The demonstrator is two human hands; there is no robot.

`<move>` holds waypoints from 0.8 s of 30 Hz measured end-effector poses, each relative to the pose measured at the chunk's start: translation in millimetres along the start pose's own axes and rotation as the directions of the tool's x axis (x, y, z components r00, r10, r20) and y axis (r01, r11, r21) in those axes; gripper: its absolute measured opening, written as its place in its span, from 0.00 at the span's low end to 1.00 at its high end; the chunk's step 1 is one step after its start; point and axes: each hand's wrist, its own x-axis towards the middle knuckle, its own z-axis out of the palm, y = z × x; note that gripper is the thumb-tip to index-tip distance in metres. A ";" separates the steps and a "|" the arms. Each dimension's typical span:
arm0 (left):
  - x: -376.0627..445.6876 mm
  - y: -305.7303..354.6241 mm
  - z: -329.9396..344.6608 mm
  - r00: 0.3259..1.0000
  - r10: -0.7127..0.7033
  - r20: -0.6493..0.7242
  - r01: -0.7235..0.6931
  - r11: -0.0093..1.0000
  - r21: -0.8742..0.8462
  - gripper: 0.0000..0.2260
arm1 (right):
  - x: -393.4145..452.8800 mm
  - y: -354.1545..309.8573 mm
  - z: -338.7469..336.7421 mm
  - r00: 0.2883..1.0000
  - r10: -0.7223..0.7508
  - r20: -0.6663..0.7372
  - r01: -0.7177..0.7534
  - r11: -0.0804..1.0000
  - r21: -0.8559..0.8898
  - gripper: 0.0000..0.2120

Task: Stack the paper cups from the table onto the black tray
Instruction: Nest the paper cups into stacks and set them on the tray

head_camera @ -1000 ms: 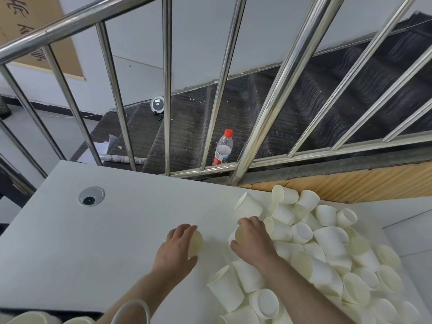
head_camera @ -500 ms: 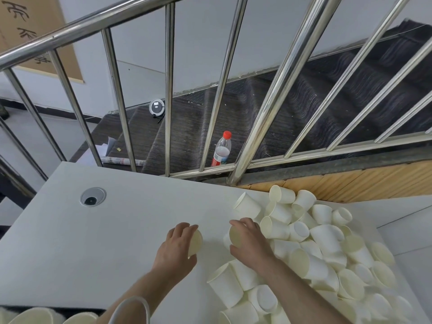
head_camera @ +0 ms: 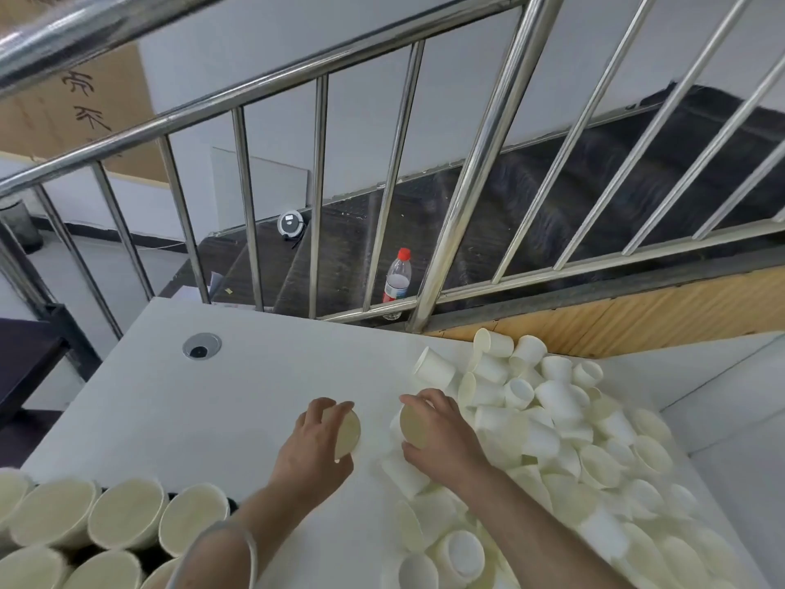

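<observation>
While both hands work over the white table (head_camera: 178, 418), the head view shows each one holding a single paper cup on its side, the two open mouths facing each other across a small gap. The left hand (head_camera: 312, 450) has its fingers curled over the top of the left cup (head_camera: 347, 433) with the thumb under it. The right hand (head_camera: 441, 435) grips the right cup (head_camera: 413, 426) the same way, fingers wrapped over and thumb below. Just right of that hand, and running to the near right edge, lies the loose pile of cups (head_camera: 565, 444), tumbled on their sides and touching one another. At the near left corner stand upright stacked cups (head_camera: 127, 518), mouths up and packed side by side; something dark shows between them, but whether it is the tray I cannot tell. On the far left of the table sits a round cable grommet (head_camera: 202, 345). Beyond the far edge rises a steel railing (head_camera: 471, 197), and behind it a red-capped bottle (head_camera: 397, 277) stands on dark stairs.
</observation>
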 end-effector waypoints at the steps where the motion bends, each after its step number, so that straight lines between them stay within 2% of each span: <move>1: -12.2 0.7 -3.2 1.000 -0.002 0.002 0.002 1.000 0.003 0.31 | -11.5 -3.7 0.3 1.000 -0.008 0.003 0.008 1.000 -0.005 0.30; 14: -159.1 -10.9 -21.1 0.999 -0.016 -0.046 0.017 0.999 0.033 0.31 | -134.8 -57.3 37.0 0.995 -0.100 0.014 0.100 0.994 0.049 0.31; 24: -220.5 -43.3 -59.2 0.985 0.002 -0.172 -0.005 1.000 -0.018 0.31 | -165.8 -119.0 52.6 0.984 -0.177 0.019 0.175 0.981 0.081 0.30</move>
